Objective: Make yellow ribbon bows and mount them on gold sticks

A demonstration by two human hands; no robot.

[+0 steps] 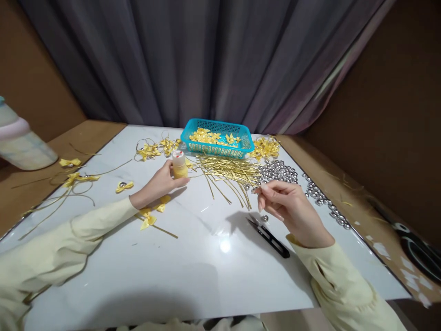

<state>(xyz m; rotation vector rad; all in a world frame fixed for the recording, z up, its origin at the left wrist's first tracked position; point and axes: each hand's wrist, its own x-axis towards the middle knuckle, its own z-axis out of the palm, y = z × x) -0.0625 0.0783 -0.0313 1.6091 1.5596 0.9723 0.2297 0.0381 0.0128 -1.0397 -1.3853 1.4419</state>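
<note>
Where the curtain (pixel 206 55) hangs: the far end of the work area is backed by its grey folds.
White tabletop (pixel 193 285): one sheet, bordered by brown board on both sides.
Left hand (pixel 158 181): curled around the bottle (pixel 180 173), fingers on one side and thumb at its near side.
Right hand (pixel 292 207): raised above the table near the beads, thumb and forefinger tips drawn close together; whether anything small is pinched there cannot be told.
Pastel container (pixel 27 145): one, seen at the left edge, ringed in pink.
Blue basket (pixel 217 125): one, set at the far end; yellow bows (pixel 205 135) are contained in it, too many to be counted.
Gold cords (pixel 225 168): dozens, heaped before the basket, a few splayed toward the near side.
Bottle, held: one, left of the cords; stood upright, long axis near vertical, whitish cap up, yellow body below. Red marks are borne on the top, too small to be read.
Black snips (pixel 266 234): one pair, laid diagonally, blades pointed far-left.
Loose bows (pixel 148 220): at least five, scattered around the left arm.
Silvery beads (pixel 279 171): uncounted, spread at right; one is set apart beside the snips' blades.
</note>
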